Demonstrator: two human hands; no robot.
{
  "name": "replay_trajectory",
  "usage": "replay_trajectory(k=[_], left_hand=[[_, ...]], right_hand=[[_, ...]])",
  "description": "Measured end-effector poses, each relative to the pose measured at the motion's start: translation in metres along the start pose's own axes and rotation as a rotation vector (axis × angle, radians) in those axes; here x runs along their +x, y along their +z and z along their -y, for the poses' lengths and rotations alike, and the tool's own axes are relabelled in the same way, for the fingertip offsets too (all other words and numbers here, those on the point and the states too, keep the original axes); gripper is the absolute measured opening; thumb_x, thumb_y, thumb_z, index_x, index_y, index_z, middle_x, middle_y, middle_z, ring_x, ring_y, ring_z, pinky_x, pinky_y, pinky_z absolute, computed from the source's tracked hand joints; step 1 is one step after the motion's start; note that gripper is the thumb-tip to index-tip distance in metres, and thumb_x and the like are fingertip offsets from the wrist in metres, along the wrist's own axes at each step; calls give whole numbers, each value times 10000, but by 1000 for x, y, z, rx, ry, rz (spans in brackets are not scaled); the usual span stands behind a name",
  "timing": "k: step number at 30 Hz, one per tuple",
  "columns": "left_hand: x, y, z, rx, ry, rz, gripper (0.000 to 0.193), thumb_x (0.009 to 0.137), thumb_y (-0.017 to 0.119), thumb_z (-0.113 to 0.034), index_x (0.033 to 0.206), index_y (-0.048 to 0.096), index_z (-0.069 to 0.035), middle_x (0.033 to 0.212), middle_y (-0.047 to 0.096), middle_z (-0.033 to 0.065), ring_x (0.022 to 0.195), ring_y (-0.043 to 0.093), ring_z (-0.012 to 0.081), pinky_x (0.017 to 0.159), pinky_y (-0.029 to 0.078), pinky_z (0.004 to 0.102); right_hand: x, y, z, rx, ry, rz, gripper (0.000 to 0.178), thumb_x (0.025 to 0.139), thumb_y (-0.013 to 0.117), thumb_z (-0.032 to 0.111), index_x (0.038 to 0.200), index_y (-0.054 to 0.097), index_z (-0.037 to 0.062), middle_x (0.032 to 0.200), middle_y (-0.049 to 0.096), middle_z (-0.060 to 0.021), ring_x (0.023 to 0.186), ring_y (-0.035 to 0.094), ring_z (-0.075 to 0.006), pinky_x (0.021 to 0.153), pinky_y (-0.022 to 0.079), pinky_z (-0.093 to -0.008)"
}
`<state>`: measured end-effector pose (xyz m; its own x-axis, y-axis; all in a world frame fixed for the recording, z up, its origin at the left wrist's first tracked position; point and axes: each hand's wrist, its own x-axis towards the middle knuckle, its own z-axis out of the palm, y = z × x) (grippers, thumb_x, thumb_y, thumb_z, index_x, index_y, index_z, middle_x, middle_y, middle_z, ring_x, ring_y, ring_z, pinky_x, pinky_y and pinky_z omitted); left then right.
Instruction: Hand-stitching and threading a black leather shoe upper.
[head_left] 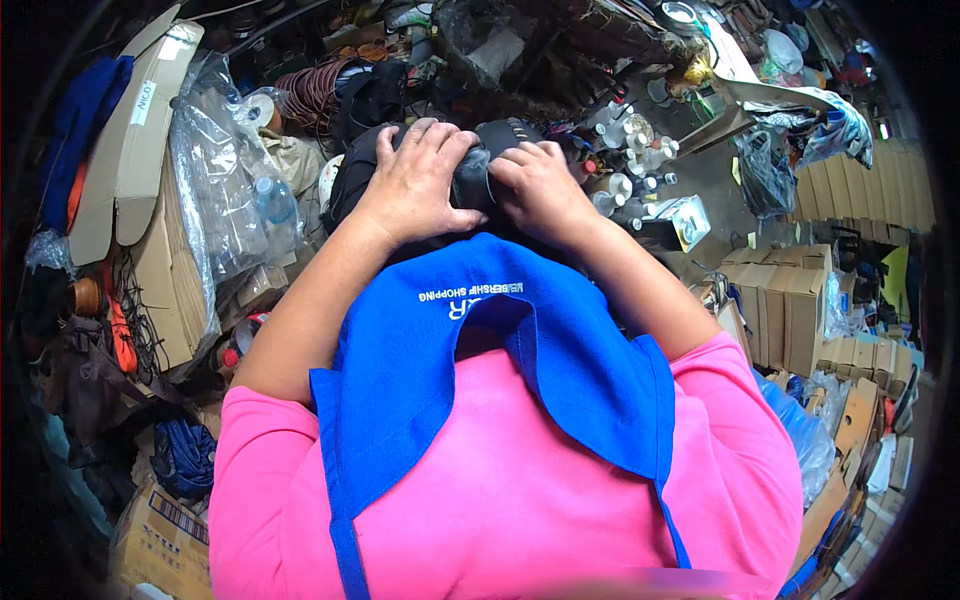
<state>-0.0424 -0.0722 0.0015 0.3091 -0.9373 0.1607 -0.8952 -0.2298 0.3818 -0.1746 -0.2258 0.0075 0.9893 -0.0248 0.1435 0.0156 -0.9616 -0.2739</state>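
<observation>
A dark, smooth, curved piece (471, 182) lies across my lap, just beyond the blue apron (400, 390); its exact kind is hard to make out. From the left, my left hand (420, 185) grips it with fingers over the far side and the thumb at the near edge. My right hand (543, 190) has its fingers curled around the right edge of the same piece, in a pinch. Black material (350, 180) shows left of my left hand, and a black ridged part (508, 130) rises beyond my right hand. My fingertips are partly hidden.
Several white bottles (640, 145) stand ahead on the right, near a rectangular tin (680, 222). Cardboard sheets (150, 280) and clear plastic (215, 170) lean at left. A coil of brownish cord (312, 95) lies beyond. Cardboard boxes (780, 300) are stacked at right.
</observation>
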Motion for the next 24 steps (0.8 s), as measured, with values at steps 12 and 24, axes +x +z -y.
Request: replay_trajectory(k=[12,24], left_hand=[[1,-5,-2,99,-44,43,866,549,797,-492,1260,464,-126,1290,482,80,1309,382,261,1052,172,636],[11,-18,-12,69,-67,124,844,568,806,-511,1259,498,-136,1294,508,128,1274,438,274,1028,233,636]], right_hand=[[-53,-35,-48,-162,150,108,232,689,628,55,917,634,99,922,608,-83,973,563,-280,882,401,-401],[-10,-60,-16,1947,303,-573,200,912,618,199,1026,625,35,922,648,-71,864,622,-169,862,494,-373]])
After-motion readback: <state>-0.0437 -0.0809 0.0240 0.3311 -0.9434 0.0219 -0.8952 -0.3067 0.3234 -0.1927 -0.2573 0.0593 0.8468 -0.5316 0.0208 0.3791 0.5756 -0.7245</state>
